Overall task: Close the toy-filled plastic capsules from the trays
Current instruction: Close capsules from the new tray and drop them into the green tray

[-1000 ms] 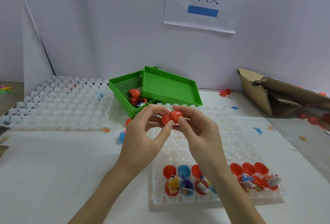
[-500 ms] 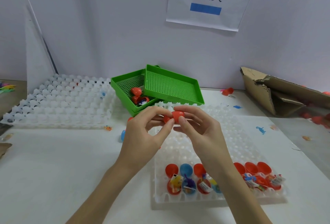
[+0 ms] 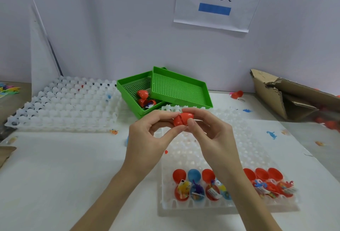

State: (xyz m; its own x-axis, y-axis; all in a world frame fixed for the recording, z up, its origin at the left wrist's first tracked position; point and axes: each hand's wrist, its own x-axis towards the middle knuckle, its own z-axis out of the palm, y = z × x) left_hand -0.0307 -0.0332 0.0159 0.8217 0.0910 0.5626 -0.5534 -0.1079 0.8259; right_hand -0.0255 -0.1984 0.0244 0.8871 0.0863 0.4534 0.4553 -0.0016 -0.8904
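While held above the tray (image 3: 261, 159), red capsule (image 3: 182, 120) sits btwn L hand (image 3: 147, 137) & R hand (image 3: 211, 135), both grips pinching it.

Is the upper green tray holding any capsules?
No: the upper green tray shows only bare mesh, while the red capsules lie in the lower green tray beneath it.

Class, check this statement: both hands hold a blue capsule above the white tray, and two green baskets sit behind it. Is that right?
One detail is wrong: the capsule is red, not blue. The head view shows the left hand and right hand pinching it together above the white tray, with the two green baskets behind.
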